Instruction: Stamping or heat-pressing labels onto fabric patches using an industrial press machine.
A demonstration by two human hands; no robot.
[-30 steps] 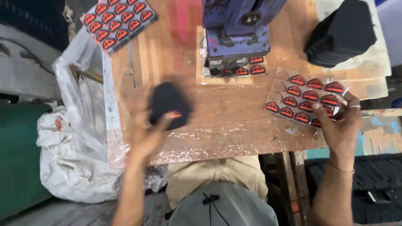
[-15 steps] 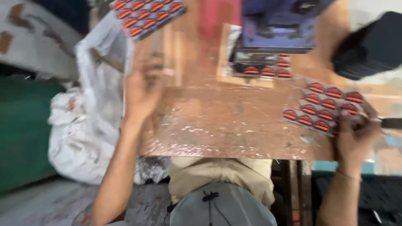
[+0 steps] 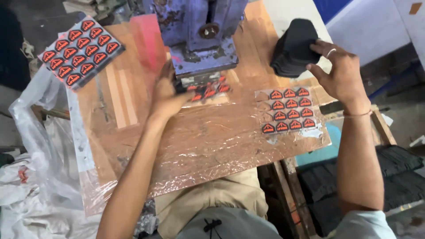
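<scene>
My left hand (image 3: 166, 95) reaches forward to the foot of the blue press (image 3: 199, 31). Its blurred fingers are stretched out beside a short row of red-and-black patches (image 3: 207, 91) lying under the press, and I see nothing held in it. My right hand (image 3: 338, 73), a ring on one finger, is at the far right. Its thumb and fingers clasp the side of a stack of black fabric pieces (image 3: 293, 46). A clear sheet carrying rows of red-and-black patches (image 3: 288, 110) lies just below that hand on the film-covered wooden table (image 3: 212, 141).
Another sheet of patches (image 3: 79, 51) lies at the table's far left corner, with a pink panel (image 3: 146, 40) beside the press. A white plastic bag (image 3: 31, 186) hangs at the left. Stacks of black pieces (image 3: 394, 166) sit low on the right.
My left hand had a black piece, swung left toward the bag, and is now at the press without it. My right hand left the patch sheet and rose to the black stack.
</scene>
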